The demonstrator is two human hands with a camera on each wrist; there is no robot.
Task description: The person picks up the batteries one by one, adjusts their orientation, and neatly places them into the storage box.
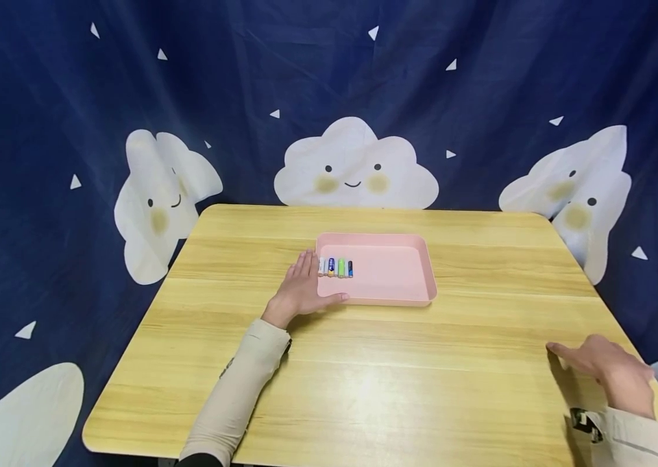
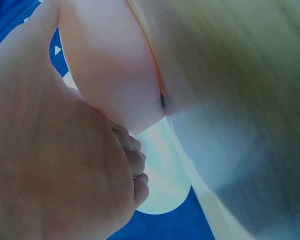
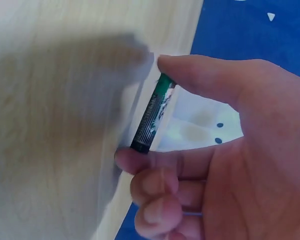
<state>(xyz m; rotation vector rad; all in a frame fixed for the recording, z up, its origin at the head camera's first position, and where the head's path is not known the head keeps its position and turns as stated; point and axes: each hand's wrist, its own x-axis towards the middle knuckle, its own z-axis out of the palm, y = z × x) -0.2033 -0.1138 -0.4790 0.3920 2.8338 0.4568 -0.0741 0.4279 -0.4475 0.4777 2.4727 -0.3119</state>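
My left hand point(image 1: 300, 288) lies along the left end of a shallow pink tray point(image 1: 390, 301), fingers straight and thumb stretched along its front rim. In the left wrist view the palm is beside the tray's outer wall point(image 2: 110, 65). Several batteries stand in a row inside the tray's left end, among them a blue one point(image 1: 331, 267), a green one point(image 1: 341, 268) and a dark one point(image 1: 350, 269). At the table's right side, my right hand point(image 1: 603, 363) pinches a small green and black battery point(image 3: 152, 115) by its two ends between thumb and forefinger; its other fingers are curled.
The wooden table point(image 1: 399, 383) has rounded corners and fills the lower view. Behind it hangs a dark blue curtain point(image 1: 235, 71) with white clouds and small white triangles. The tray sits toward the back middle of the table.
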